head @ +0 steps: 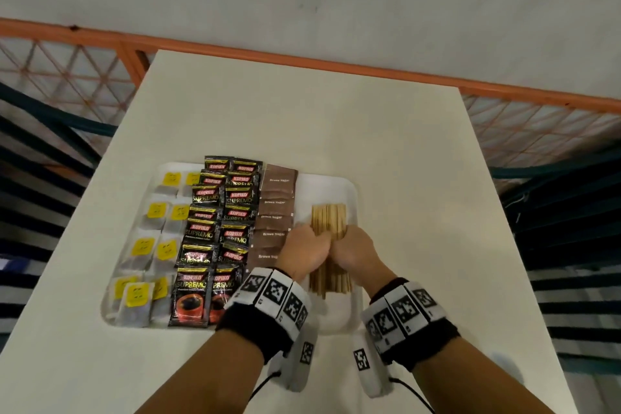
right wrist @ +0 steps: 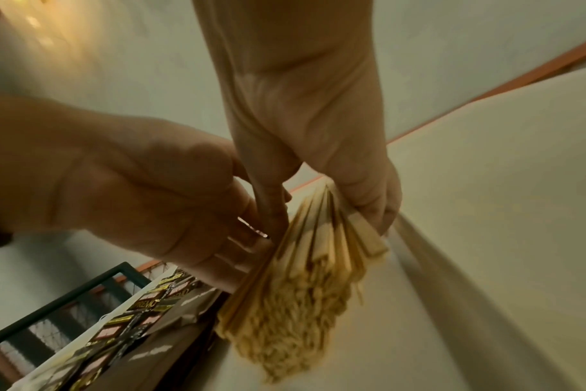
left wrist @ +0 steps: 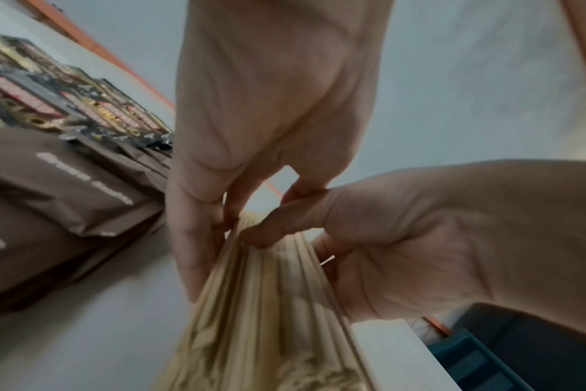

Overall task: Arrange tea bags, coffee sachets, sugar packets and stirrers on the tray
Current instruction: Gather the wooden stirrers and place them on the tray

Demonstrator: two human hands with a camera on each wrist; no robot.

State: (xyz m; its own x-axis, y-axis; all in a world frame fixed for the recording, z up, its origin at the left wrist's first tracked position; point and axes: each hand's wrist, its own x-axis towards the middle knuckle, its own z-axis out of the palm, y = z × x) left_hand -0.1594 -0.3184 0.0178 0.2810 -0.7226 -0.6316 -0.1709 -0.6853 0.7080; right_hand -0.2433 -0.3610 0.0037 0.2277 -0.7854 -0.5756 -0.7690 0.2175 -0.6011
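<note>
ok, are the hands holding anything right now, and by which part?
Both hands grip the bundle of wooden stirrers around its middle: left hand on its left side, right hand on its right, over the tray.

White table point(head: 302, 118) under tray; orange rail point(head: 369, 69) with mesh fence behind; grey floor beyond.

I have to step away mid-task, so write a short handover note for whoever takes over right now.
Left hand and right hand both grip the bundle of wooden stirrers over the right part of the white tray.
Done: tea bags lie in the left columns, coffee sachets in the middle, brown sugar packets beside them.
Left: set the stirrers down, neaten them, let go.
</note>
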